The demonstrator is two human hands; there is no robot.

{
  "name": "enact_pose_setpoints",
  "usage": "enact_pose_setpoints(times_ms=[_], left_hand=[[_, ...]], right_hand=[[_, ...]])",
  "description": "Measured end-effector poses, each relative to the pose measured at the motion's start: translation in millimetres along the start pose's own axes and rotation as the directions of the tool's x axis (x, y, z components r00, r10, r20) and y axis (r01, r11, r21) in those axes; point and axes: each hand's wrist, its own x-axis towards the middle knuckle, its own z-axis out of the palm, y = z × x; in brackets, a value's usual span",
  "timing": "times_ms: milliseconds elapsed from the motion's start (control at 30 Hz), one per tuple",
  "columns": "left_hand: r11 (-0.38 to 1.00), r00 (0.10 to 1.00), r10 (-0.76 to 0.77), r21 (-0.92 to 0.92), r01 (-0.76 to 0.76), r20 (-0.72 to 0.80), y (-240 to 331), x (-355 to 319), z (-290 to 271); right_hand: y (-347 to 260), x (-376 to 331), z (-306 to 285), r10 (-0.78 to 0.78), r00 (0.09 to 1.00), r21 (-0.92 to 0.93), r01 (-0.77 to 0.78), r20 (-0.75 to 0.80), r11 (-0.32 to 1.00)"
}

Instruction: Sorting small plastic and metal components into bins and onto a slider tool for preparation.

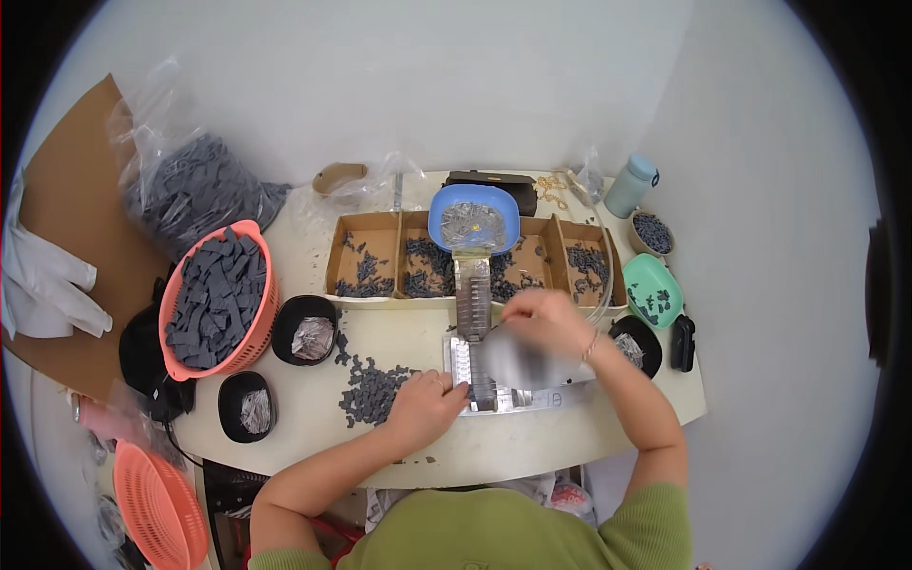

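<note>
My left hand pressed flat, fingers together, beside the metal tray; my right hand was blurred, its grip unclear.

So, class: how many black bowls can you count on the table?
3: one black bowl beside the coral basket, a second nearer the table's front edge, a third behind the right forearm, partly hidden. Others may be hidden.

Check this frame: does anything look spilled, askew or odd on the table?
A heap of small dark pieces lies loose on the table beside the left hand, outside the cardboard tray. The right hand is motion-blurred. Nothing looks damaged.
</note>
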Motion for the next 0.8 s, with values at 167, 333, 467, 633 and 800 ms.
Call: enact_pose_setpoints(times_ms=[167, 333, 467, 633, 800], left_hand=[[0.938, 0.994, 0.051, 0.336, -0.082, 0.099, 20, -17, -4], [0.989, 0.985, -0.123, 0.064, 0.132, -0.125, -4, -28, -32], [0.956, 0.938, -0.271, 0.052, 0.288, -0.215, -49, -36, -42], [0.978, 0.976, -0.205, 0.020, 0.207, -0.073, -66, -20, -37], [0.975, 0.979, -0.135, 0.198, 0.103, 0.152, -62, -6, -33]], right_hand=[[-23, -33, 70, -0.079, 0.997, 0.030, 0.078, 0.024, 0.996], [-27, -41, 87, -0.181, 0.981, -0.136, 0.171, -0.066, 0.976], [-38, -49, 88, -0.360, 0.933, -0.447, 0.330, 0.020, 0.831], [-54, -22, 74, -0.230, 0.953, -0.505, 0.300, 0.199, 0.809], [-53, 17, 125, -0.388, 0.915, -0.394, 0.398, 0.109, 0.829]])
